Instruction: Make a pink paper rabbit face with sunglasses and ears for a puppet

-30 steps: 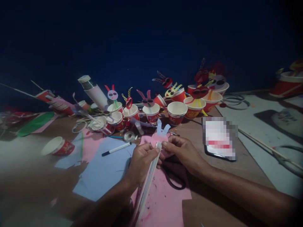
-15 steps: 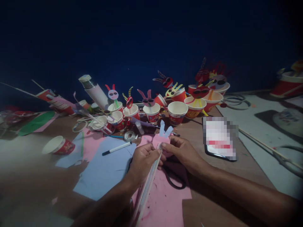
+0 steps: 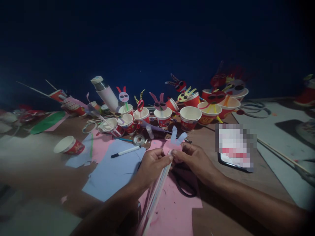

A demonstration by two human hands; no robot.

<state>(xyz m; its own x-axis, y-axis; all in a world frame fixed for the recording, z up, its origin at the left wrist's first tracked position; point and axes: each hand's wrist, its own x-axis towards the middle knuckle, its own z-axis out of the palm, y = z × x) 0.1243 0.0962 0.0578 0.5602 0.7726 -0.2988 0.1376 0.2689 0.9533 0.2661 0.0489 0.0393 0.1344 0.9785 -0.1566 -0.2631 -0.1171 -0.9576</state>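
A round pink paper cutout (image 3: 171, 146) with two pale blue paper ears (image 3: 182, 137) is held upright over the table. My right hand (image 3: 195, 160) pinches its lower right side between thumb and fingers. From the lower left my left hand (image 3: 154, 164) is closed, its thumb pressed on the top end of a long pale strip (image 3: 157, 193). That end meets the cutout's bottom; whether it is stuck on cannot be seen. Under my hands lies a pink sheet (image 3: 177, 213), with a dark scissors handle (image 3: 188, 190) partly hidden by my right hand.
Red paper cups (image 3: 190, 118), several with paper faces, line the back. A blue sheet (image 3: 108, 180), a marker (image 3: 126, 152) and a tape roll (image 3: 139, 140) lie left. One cup (image 3: 70, 145) is tipped over. A phone (image 3: 235, 147) lies right, near a thin stick (image 3: 283, 155).
The whole view has shifted, so things appear slightly farther right. Both hands keep their hold on the cutout and strip, with barely any change in the fingers.
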